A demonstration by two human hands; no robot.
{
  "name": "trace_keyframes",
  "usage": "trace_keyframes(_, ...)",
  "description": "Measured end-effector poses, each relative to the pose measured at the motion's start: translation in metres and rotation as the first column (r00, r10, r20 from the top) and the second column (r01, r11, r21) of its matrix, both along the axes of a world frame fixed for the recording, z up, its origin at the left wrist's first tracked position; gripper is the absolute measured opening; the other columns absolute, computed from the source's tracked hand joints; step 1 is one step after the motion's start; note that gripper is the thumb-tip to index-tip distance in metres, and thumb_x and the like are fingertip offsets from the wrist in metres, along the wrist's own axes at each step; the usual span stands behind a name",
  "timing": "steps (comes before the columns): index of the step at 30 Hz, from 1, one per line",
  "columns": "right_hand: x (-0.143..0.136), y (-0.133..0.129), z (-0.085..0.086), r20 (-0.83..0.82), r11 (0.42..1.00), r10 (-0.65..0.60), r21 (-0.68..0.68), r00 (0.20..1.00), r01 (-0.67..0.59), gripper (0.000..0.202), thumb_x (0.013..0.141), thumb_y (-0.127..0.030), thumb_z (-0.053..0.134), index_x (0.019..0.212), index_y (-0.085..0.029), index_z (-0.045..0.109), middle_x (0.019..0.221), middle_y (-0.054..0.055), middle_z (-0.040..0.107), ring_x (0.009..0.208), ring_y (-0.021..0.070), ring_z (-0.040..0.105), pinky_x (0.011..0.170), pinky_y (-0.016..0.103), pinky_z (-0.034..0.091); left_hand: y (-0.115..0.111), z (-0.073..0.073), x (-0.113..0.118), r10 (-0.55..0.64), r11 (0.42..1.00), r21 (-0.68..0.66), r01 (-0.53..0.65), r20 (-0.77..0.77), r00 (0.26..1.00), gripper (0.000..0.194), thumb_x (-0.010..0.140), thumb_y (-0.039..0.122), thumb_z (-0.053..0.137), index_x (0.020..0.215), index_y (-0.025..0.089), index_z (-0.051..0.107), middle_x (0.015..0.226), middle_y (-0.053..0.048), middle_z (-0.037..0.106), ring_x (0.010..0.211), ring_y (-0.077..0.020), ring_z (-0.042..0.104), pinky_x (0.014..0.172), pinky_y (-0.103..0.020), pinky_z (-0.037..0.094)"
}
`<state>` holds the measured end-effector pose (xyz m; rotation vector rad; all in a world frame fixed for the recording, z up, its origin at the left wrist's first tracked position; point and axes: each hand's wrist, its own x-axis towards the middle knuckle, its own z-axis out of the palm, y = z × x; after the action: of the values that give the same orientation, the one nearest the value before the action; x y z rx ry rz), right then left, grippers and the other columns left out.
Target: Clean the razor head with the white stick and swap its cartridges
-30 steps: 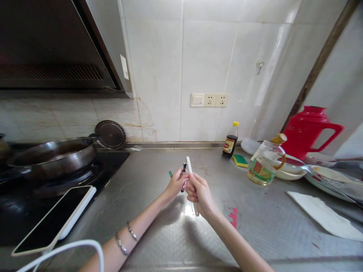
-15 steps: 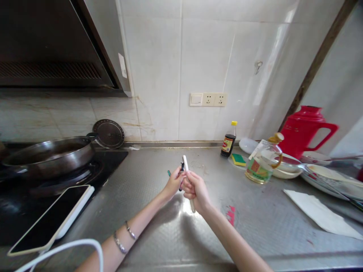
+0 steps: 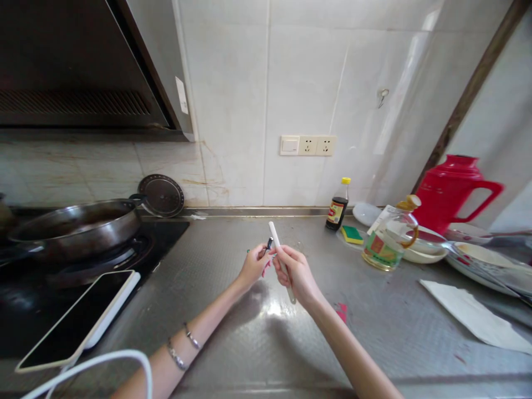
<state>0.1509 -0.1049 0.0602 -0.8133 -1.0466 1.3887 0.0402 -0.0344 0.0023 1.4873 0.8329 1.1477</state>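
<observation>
the grey-white tiled wall (image 3: pixel 228 72) is smooth and slightly glossy, with thin seams and brown streaks low down on the left. below it spreads the metal counter (image 3: pixel 199 299), finely textured, with soft glare under the hands. the dark range hood (image 3: pixel 62 61) is boxy and slotted, above a black, glassy hob (image 3: pixel 25 302). on the hob sits a round, shallow steel pan (image 3: pixel 89 228), its side dully shiny. at the right stands a red flask (image 3: pixel 446 194), glossy and rounded, with a looped handle. a flat dark-screened phone (image 3: pixel 75 324) with a pale rim rests at the left.

both hands meet over the counter, fingertips near each other. the left hand (image 3: pixel 250 269) is nearly closed, thumb and fingers pinching a small dark piece; the right hand (image 3: pixel 301 278) is curled snugly around a pale rod, thumb laid along it. the step in hand looks like close, two-handed handling of these slim things; a next move would seem to call for a light pinch on the left and a steady wrist on the right.

the pale rod (image 3: pixel 273 233) is straight, slender and matt, tilted, its upper end rising beyond the fingers. the dark piece (image 3: pixel 270 243) is smaller, narrow and shiny-tipped, just beside the rod; whether they touch, i cannot tell.
</observation>
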Motion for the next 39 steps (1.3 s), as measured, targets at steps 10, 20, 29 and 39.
trace_keyframes(10,0.038,0.011,-0.006,0.561,0.960,-0.263,0.236,0.785,0.152,0.046,0.078,-0.053,0.046,0.072,-0.012,0.066,0.048,-0.004,0.034,0.043,0.0071,0.029,0.041,0.022,0.020,0.003,-0.001,-0.003,0.209,0.953,0.230,-0.199,-0.021,0.978,0.032,0.077,0.043,0.056,0.087,0.013,0.061,0.063,0.002,0.053,0.057,-0.0088,0.042,0.053,-0.020,0.029)
trace_keyframes(20,0.054,0.017,0.007,0.667,0.938,-0.332,0.308,0.668,0.159,0.047,0.078,-0.054,0.045,0.068,-0.012,0.065,0.046,-0.004,0.036,0.043,0.0079,0.032,0.043,0.022,0.022,0.000,0.005,-0.006,0.229,0.948,0.232,-0.215,-0.032,0.973,0.033,0.074,0.046,0.057,0.067,0.015,0.056,0.053,0.006,0.037,0.051,-0.0075,0.030,0.050,-0.021,0.021)
trace_keyframes(29,0.058,0.005,0.025,0.827,0.931,-0.104,0.277,0.552,-0.239,0.044,0.081,-0.051,0.047,0.067,-0.013,0.063,0.049,-0.003,0.044,0.047,0.0083,0.038,0.044,0.020,0.026,0.000,0.002,-0.010,0.204,0.958,0.231,-0.170,-0.130,0.970,0.044,0.065,0.045,0.061,0.042,0.016,0.036,0.045,0.006,0.024,0.048,-0.0057,0.021,0.046,-0.022,0.015)
trace_keyframes(39,0.061,0.011,0.041,0.889,0.895,0.027,0.182,0.458,-0.407,0.043,0.078,-0.050,0.052,0.065,-0.012,0.067,0.045,-0.003,0.042,0.042,0.0069,0.033,0.041,0.022,0.021,-0.009,0.013,-0.012,0.013,0.960,0.274,0.058,-0.251,0.968,0.044,0.066,0.040,0.057,0.036,0.016,0.035,0.041,0.006,0.022,0.044,-0.0052,0.022,0.044,-0.021,0.016)
